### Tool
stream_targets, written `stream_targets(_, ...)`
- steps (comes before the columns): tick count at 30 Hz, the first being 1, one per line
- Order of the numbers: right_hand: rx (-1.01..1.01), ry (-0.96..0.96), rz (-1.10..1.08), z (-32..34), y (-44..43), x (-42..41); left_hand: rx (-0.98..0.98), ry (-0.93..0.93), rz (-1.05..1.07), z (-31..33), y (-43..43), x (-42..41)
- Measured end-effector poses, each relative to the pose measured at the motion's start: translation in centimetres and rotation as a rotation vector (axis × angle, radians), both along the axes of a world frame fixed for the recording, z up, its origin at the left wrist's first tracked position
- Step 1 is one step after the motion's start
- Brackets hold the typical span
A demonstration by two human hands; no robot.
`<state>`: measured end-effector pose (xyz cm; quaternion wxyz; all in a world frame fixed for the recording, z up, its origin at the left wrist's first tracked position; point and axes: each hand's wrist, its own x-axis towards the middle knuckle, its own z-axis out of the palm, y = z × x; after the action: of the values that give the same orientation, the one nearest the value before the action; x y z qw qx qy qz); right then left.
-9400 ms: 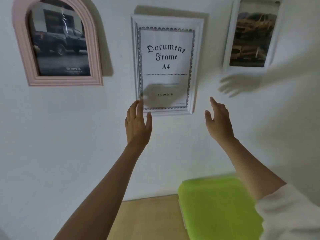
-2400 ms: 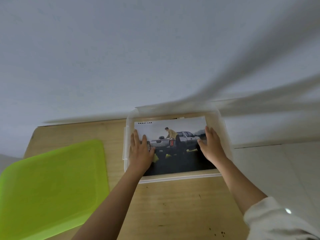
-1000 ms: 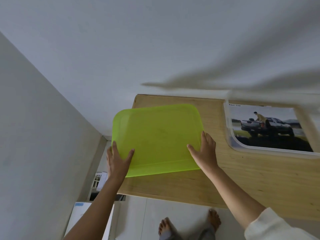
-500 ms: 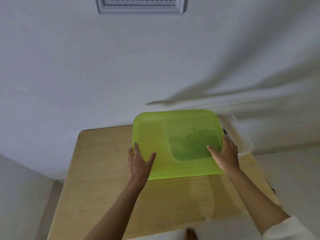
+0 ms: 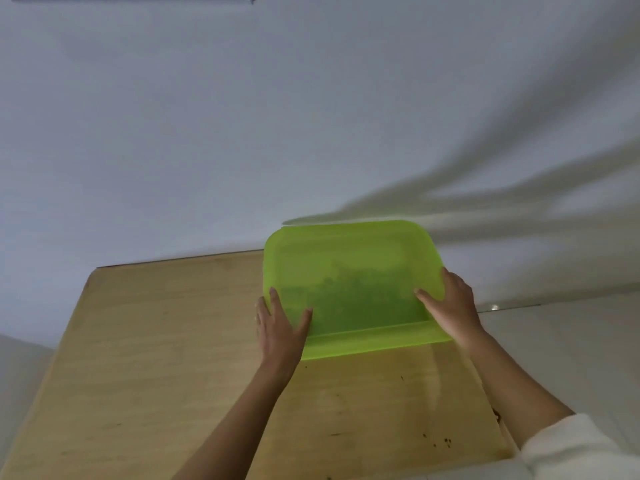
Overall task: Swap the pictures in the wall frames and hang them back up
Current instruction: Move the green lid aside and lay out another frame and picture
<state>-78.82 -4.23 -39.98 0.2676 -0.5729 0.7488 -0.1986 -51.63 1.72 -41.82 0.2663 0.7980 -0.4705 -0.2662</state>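
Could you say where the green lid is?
In head view, the green plastic lid lies at the wooden table's far right, under the left hand and right hand.

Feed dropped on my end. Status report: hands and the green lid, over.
Left hand, right hand flat on green lid. Lid at wooden table's far side, dark shape beneath. Nothing blocking.
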Motion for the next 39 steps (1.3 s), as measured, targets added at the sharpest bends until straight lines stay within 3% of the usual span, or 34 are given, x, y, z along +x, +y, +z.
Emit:
stream_targets(8,-0.01,-0.074,0.075,-1.5,-1.7,-1.2,-0.008,-0.025,-0.019,-1.1,-0.5,0.1)
stream_targets(20,-0.009,-0.221,-0.021,-2.2,-1.9,-2.2,-0.016,0.183,0.019,-1.0,-2.1,2.0)
stream_targets(32,0.009,-0.149,-0.031,-3.1,-2.6,-2.4,-0.011,0.156,0.001,-2.3,-2.5,2.8)
stream_targets(39,-0.025,-0.066,-0.004,-3.5,-2.6,-2.3,-0.043,0.27,-0.029,-3.0,-2.7,2.8)
